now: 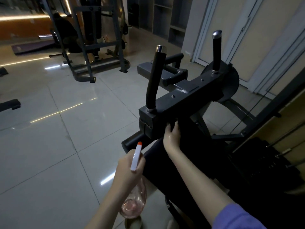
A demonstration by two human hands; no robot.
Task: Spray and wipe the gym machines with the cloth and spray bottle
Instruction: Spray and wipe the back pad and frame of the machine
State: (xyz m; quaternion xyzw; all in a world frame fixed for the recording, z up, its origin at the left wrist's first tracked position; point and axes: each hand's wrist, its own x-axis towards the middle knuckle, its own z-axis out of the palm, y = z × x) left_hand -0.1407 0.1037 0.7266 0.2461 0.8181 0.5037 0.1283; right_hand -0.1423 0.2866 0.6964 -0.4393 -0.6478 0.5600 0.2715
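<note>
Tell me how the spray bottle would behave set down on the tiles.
The spray bottle looks clear plastic with little liquid, so probably light. Its long sprayer head sits high, so it may tip easily. Glossy tiles could let it slide.

spray bottle (134, 205): clear, pinkish liquid, white head, orange tip toward 12 o'clock; at 6 o'clock.
gym machine (181, 100): grey bar, two raised black handles; at 2 o'clock.
</note>
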